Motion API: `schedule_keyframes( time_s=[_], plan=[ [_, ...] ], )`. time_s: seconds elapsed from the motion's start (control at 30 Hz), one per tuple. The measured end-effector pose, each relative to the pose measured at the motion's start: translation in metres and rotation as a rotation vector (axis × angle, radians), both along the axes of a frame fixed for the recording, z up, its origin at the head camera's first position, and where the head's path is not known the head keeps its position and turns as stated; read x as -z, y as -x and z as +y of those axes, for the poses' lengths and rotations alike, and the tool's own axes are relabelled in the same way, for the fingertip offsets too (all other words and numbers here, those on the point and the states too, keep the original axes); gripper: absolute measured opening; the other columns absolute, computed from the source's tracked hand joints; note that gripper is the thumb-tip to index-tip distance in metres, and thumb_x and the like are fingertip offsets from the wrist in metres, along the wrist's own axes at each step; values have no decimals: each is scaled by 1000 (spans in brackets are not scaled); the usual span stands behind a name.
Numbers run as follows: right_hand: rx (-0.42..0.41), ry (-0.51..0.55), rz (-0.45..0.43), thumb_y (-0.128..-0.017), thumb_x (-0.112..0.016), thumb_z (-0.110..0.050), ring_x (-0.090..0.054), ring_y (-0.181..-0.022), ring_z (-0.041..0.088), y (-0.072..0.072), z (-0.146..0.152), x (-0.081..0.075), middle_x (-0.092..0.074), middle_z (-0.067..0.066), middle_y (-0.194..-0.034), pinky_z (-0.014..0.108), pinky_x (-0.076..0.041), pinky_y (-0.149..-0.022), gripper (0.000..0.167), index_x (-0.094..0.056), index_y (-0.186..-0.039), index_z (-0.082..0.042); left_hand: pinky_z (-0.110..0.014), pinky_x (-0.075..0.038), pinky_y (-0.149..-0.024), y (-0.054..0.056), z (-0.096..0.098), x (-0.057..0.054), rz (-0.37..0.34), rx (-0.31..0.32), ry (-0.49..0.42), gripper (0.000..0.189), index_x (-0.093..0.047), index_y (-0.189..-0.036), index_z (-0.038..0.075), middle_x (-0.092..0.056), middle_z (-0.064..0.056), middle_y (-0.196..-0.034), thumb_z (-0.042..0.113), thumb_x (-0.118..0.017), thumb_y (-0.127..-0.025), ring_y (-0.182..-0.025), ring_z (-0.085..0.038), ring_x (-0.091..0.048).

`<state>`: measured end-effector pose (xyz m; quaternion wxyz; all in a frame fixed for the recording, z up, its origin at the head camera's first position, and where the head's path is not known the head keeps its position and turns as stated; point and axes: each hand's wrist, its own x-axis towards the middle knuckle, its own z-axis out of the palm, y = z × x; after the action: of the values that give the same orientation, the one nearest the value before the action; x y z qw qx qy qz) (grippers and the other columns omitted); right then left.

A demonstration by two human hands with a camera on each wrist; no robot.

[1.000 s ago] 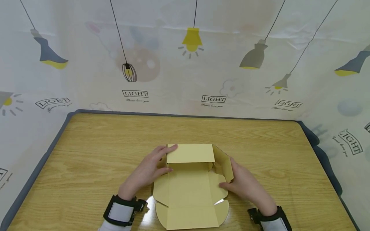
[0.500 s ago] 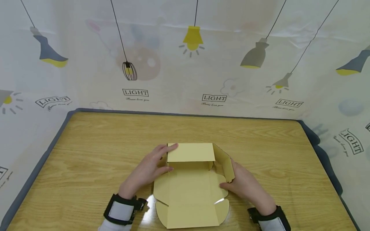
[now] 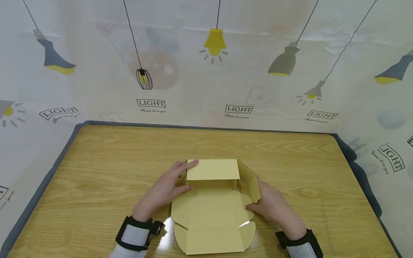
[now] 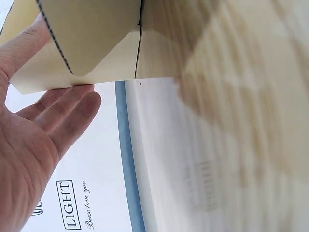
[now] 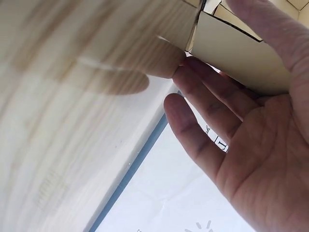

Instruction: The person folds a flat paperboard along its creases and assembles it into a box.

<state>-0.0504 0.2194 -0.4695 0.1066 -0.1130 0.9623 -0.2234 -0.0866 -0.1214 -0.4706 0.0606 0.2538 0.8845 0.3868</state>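
Observation:
A partly folded yellow-brown cardboard box (image 3: 211, 208) lies on the table, its far wall and top strip raised, its front panel and rounded flaps spread flat toward me. My left hand (image 3: 162, 191) holds the far left corner, index finger on the top strip, thumb at the side. In the left wrist view, the fingers (image 4: 77, 113) lie along the outside of the box wall (image 4: 108, 63). My right hand (image 3: 274, 204) grips the raised right flap (image 3: 250, 179), thumb inside. Its fingers (image 5: 203, 101) reach behind the cardboard in the right wrist view.
The wooden table (image 3: 113, 161) extends around the box on all sides. A white lamp-patterned curtain (image 3: 193, 82) closes off the back and both sides. Dark grey edging (image 3: 209, 128) runs along the table's border. Each wrist wears a black strap (image 3: 133, 234).
Hands and box hold almost the same pose throughout. The right flap shifts very slightly out and back; the whole view drifts by a few pixels.

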Motion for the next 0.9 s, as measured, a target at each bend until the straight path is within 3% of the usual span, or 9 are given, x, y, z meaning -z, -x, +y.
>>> schedule_keyframes(
  time_s=[0.27, 0.43, 0.67, 0.73, 0.8, 0.9],
  plan=[
    [-19, -77, 60, -70, -97, -20, -77, -95, 35, -3, -4, -3, -79, 18, -104, 49, -62, -76, 85, -51, -139, -1, -42, -63, -86, 0, 1, -1, -5, -5, 5, 83, -39, -163, 22, -55, -19, -145, 11, -80, -92, -111, -32, -67],
    [-23, -89, 80, -70, -97, -20, -77, -94, 35, -4, -5, -3, -78, 18, -104, 50, -62, -75, 82, -52, -136, -2, -40, -62, -84, 0, 1, -1, -5, -6, 9, 82, -39, -163, 22, -56, -19, -143, 10, -80, -92, -108, -31, -67],
    [-76, -32, 8, -69, -98, -22, -67, -80, 12, 0, 1, -4, -74, 3, -96, 35, -58, -70, 87, -49, -140, -6, -40, -63, -84, 0, -1, -1, -10, -8, 7, 82, -39, -163, 22, -55, -20, -144, 10, -79, -92, -107, -31, -67],
    [-114, 7, -11, -69, -98, -21, -69, -89, 12, 2, 6, -4, -75, 3, -106, 36, -60, -78, 91, -49, -143, -8, -41, -63, -83, -1, -1, -1, -8, -7, 5, 83, -39, -163, 22, -55, -20, -143, 10, -79, -92, -107, -31, -66],
    [-158, 65, -18, -68, -98, -22, -71, -108, 21, 6, 14, -3, -73, 8, -123, 44, -61, -92, 95, -47, -147, -9, -41, -63, -83, -1, -1, -1, -8, -8, 4, 83, -39, -163, 22, -55, -20, -144, 10, -80, -92, -108, -32, -67],
    [-211, 177, -46, -71, -97, -23, -59, -139, 38, 12, 27, -5, -57, 17, -155, 59, -50, -114, 109, -37, -161, -12, -42, -64, -86, 0, -1, -1, -7, -7, 2, 84, -39, -163, 23, -55, -19, -145, 11, -80, -91, -111, -32, -67]
  ],
)
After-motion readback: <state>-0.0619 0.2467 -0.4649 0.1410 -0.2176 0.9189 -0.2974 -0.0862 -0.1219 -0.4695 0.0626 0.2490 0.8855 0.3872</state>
